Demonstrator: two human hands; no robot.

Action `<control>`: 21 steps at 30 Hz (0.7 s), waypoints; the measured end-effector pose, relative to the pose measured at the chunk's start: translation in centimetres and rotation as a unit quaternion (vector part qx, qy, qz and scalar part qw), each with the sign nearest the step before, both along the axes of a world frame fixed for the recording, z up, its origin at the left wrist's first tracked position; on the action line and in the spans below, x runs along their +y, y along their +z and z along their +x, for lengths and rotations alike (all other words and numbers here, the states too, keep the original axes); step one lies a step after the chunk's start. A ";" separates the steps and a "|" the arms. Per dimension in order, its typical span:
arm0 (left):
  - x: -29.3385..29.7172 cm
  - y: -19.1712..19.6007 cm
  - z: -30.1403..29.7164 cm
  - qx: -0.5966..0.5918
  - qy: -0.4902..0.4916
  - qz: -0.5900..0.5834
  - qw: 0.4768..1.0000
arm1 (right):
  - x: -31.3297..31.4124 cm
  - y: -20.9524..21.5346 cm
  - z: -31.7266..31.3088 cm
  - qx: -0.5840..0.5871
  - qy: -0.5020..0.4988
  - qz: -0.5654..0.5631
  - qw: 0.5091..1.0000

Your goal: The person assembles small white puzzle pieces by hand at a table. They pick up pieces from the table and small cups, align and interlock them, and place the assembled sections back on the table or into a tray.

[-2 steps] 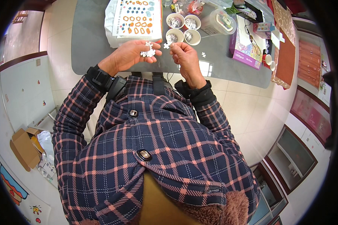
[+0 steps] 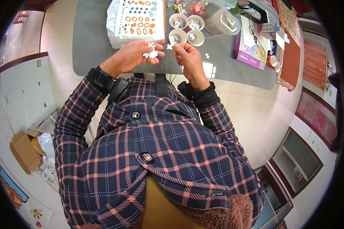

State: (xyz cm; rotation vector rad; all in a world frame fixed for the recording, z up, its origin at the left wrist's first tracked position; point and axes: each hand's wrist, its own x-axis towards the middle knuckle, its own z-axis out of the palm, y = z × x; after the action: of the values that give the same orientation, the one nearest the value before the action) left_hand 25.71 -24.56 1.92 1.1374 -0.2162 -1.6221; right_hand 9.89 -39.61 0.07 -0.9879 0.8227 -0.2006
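The left hand [image 2: 135, 56] is turning its palm up near the table's edge, fingers loosely spread and curved, cradling a small pile of puzzle pieces [image 2: 152, 53]. Just beside it, the right hand [image 2: 191, 63] is bending downward, thumb and forefinger pinching a single piece [image 2: 169, 46] in front of the paper cups [image 2: 179, 41]. Both hands are keeping the earlier frame's pose. The pieces are showing white faces and knobbed outlines, those in the palm overlapping.

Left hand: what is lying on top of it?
Several white puzzle pieces lie on the upturned left hand. They sit bunched and overlapping, so any pieces underneath, and the skin they cover, cannot be seen.
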 end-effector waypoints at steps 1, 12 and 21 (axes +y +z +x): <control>0.1 0.1 0.0 -0.001 -0.003 -0.001 1.000 | -0.1 -0.1 0.0 0.000 -0.003 0.001 1.000; 1.1 0.2 0.2 -0.027 0.002 0.018 0.999 | -1.3 -2.3 -1.1 0.041 -0.006 -0.028 0.999; 1.1 0.0 0.4 -0.006 -0.017 0.001 1.000 | -2.0 -4.2 -3.9 0.082 -0.040 -0.024 0.996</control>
State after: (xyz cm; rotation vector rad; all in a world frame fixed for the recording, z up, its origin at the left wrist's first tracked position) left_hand 26.12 -23.41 1.96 1.1509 -0.2424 -1.6470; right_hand 5.96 -41.64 -4.16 -1.0271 1.0119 -0.2116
